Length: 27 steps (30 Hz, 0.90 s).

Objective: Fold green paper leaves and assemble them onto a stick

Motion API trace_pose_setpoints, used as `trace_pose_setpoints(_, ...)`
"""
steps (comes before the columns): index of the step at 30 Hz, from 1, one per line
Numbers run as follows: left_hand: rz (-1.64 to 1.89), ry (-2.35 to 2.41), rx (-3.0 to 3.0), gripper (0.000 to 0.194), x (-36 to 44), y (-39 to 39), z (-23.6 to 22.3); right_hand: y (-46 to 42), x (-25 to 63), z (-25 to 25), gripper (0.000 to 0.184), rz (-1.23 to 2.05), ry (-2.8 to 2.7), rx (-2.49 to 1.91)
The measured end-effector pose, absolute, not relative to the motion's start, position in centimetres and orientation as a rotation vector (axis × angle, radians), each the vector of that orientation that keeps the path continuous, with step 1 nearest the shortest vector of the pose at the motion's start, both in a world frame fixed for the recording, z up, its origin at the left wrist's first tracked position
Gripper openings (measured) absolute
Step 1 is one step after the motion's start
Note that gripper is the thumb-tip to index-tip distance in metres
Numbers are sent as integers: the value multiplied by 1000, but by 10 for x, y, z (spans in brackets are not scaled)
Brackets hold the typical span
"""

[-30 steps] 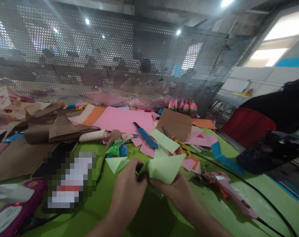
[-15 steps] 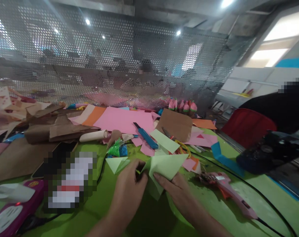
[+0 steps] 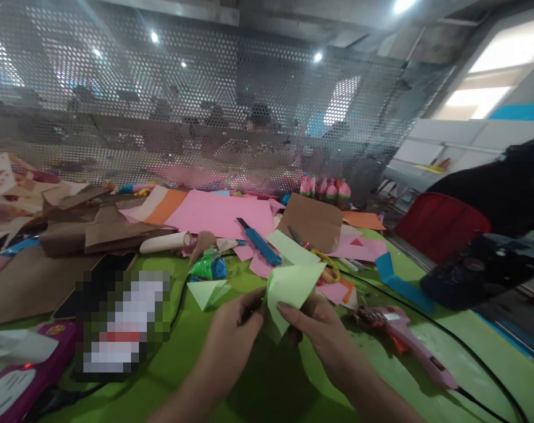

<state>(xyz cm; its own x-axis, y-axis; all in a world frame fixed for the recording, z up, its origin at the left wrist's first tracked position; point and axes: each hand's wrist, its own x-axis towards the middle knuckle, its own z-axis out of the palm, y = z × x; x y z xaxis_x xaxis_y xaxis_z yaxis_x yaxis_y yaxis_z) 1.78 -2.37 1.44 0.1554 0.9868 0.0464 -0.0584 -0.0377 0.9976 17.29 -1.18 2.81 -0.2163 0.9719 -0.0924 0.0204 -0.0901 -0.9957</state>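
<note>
Left hand, right hand: fingers closed, pinching light-green paper sheet inward of surface's right edge | done: sheet curled | remaining, we judge: upper corner loose

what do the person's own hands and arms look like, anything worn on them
The left hand and right hand are ungloved. The left forearm and right forearm are bare as far as they show, with no sleeve, watch or bracelet visible. Some fingers are hidden.
</note>
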Motion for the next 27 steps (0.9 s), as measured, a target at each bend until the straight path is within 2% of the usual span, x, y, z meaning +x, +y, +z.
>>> trace_pose_setpoints(4, 1180, 964, 1251, 34, 17, -22, 12, -13, 175, 30, 24, 1488, -1285, -1131)
trace_pose_setpoints(9, 1211, 1142, 1286, 30, 13, -20, 9, -14, 182, 29, 14, 1499, -1216, -1133)
trace_pose_setpoints(13, 1171, 1204, 1421, 18, 8, -20, 12, -14, 185, 30, 23, 1636, -1192, -1061)
trace_pose_setpoints(16, 1129, 1298, 1539, 19, 7, -21, 14, -13, 184, 32, 30, 1582, -1166, -1093)
trace_pose_setpoints(27, 1073, 1478, 1802, 20, 9, -26, 20, -14, 174, 33, 30, 1537, -1137, -1131)
